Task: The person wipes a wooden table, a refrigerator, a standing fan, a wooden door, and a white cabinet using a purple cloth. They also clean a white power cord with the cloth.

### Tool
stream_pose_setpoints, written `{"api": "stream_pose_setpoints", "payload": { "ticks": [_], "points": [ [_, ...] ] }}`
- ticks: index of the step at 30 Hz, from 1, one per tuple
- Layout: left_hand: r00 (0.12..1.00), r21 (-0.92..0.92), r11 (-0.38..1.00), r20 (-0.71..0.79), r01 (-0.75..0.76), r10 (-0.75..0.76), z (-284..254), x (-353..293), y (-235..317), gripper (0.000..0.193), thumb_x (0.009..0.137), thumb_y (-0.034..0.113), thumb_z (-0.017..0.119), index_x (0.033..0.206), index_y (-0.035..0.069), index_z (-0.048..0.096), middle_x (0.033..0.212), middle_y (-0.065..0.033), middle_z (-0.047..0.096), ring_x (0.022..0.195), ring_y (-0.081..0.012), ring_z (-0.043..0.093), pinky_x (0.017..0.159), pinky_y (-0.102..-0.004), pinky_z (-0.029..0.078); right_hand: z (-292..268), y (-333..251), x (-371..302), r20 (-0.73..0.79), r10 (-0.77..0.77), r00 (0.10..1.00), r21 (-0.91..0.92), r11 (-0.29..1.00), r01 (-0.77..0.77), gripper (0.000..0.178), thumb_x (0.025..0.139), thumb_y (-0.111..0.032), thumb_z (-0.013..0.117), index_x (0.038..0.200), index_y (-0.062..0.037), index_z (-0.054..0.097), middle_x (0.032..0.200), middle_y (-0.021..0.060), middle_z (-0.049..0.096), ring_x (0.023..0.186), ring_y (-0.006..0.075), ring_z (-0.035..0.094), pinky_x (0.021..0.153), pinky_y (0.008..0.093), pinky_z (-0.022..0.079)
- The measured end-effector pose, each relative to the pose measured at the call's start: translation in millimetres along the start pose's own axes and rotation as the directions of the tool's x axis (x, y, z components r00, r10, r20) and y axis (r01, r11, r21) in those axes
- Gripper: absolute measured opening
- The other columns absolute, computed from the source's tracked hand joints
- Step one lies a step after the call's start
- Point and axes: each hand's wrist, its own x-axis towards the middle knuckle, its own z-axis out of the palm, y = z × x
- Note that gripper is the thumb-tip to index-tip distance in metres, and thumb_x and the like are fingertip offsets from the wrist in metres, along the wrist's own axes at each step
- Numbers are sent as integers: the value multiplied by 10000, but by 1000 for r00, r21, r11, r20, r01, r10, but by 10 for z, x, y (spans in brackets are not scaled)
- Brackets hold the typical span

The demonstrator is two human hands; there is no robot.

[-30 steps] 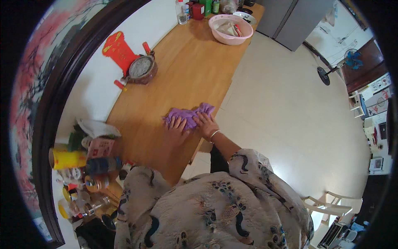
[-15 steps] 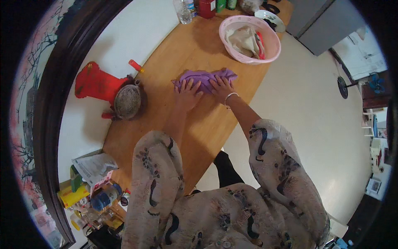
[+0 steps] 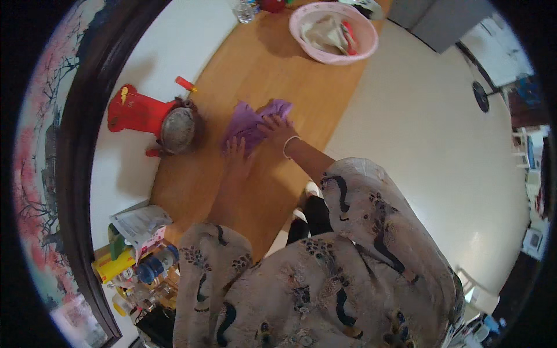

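A rumpled purple cloth [image 3: 241, 124] lies on the wooden table [image 3: 232, 75]. My left hand [image 3: 237, 159] rests flat at the cloth's near edge, fingers stretched and spread. On the cloth's right part lies my right hand [image 3: 278, 132], also flat with fingers apart, a light bracelet [image 3: 289, 147] at its wrist. Neither hand wraps round the cloth. Left of them, by the wall, is a red device [image 3: 142, 113] with a round grey metal part and a red handle.
A pink basin [image 3: 299, 36] holding a whitish cloth and something red stands at the far end, beside a clear bottle [image 3: 243, 11]. Packages and a blue-lidded jar [image 3: 155, 264] crowd the near left. Pale floor [image 3: 406, 139] lies to the right.
Both hands have moved left and nearer to me. The purple cloth has shifted left with them and is more spread out. The view has shifted slightly.
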Motion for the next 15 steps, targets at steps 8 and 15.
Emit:
{"api": "stream_pose_setpoints", "payload": {
  "ticks": [8,15],
  "points": [
    [995,-68,993,-36,-96,93,176,-1375,495,598,882,326,533,1370,19,376,1450,-224,289,1347,-424,231,1103,-507,193,341,-453,-1440,-112,-6,994,45,999,11,533,860,-321,537,1366,-204,417,1476,39,298,1363,291,248,1076,531,221],
    [973,-2,979,-113,-203,201,315,-1877,646,601,882,362,509,1327,-31,417,1390,-256,372,1304,-417,327,1061,-554,243,725,-500,-1696,-99,-25,995,-100,995,14,558,809,-274,603,1340,-194,454,1420,27,371,1291,248,350,1049,433,295]
  ]
}}
